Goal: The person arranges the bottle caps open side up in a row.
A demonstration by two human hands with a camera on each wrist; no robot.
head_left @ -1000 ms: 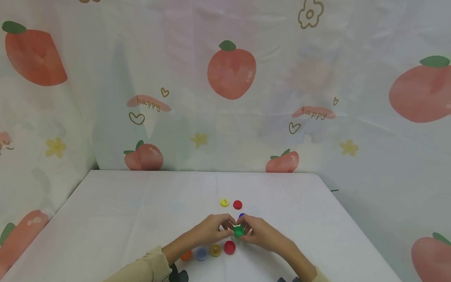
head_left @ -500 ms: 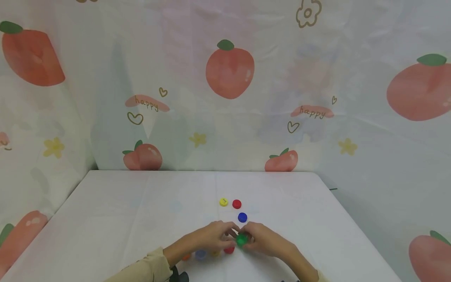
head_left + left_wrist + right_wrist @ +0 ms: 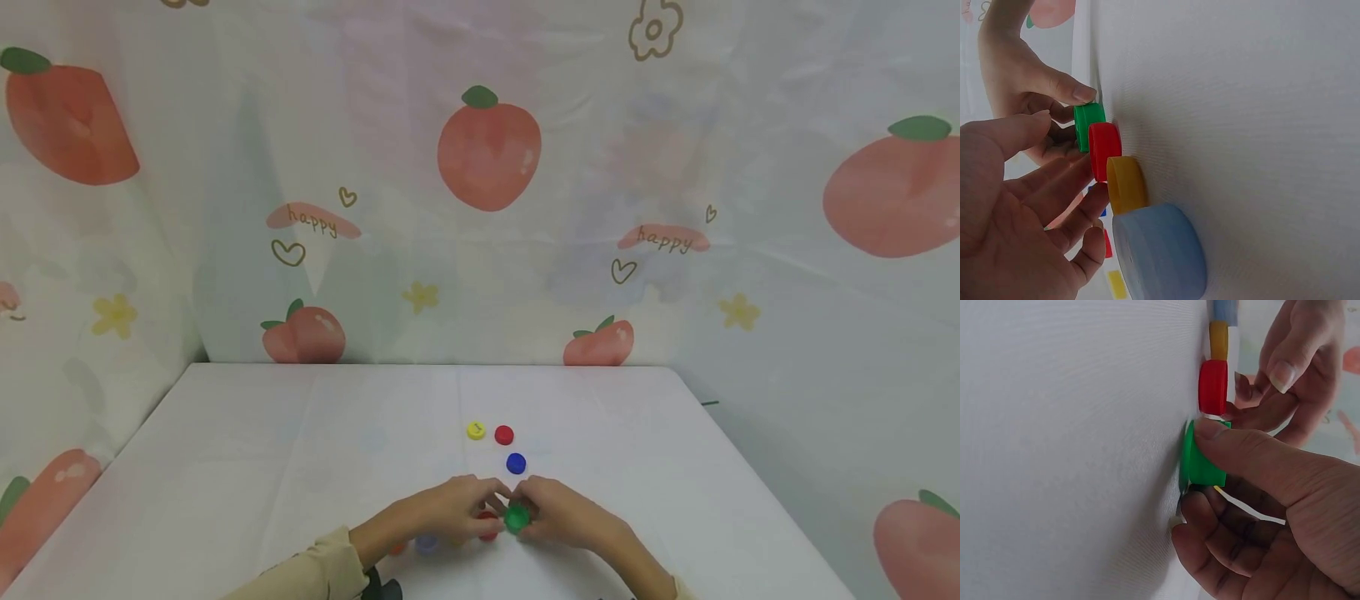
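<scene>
A green bottle cap (image 3: 517, 518) is pinched between the thumb and fingers of my right hand (image 3: 564, 512); in the right wrist view the green cap's flared rim (image 3: 1186, 456) faces the tabletop. Right beside it stands a red cap (image 3: 1105, 151), followed in a row by a mustard-yellow cap (image 3: 1127, 185) and a thicker light-blue cap (image 3: 1161, 253). My left hand (image 3: 450, 510) hovers over this row, its fingers loosely bent near the red and mustard caps and gripping none. From the head view, the left hand hides the mustard cap and part of the red one.
Farther back on the white table (image 3: 300, 433) lie a blue cap (image 3: 516, 463), another red cap (image 3: 504, 435) and a bright yellow cap (image 3: 476, 430). An orange cap (image 3: 397, 549) shows partly below the left wrist. A fruit-print cloth (image 3: 420, 242) hangs behind the table.
Both hands have come nearer to me, bringing the green cap down beside the near red cap. The blue cap at the back is now uncovered, while the near row is more hidden.
</scene>
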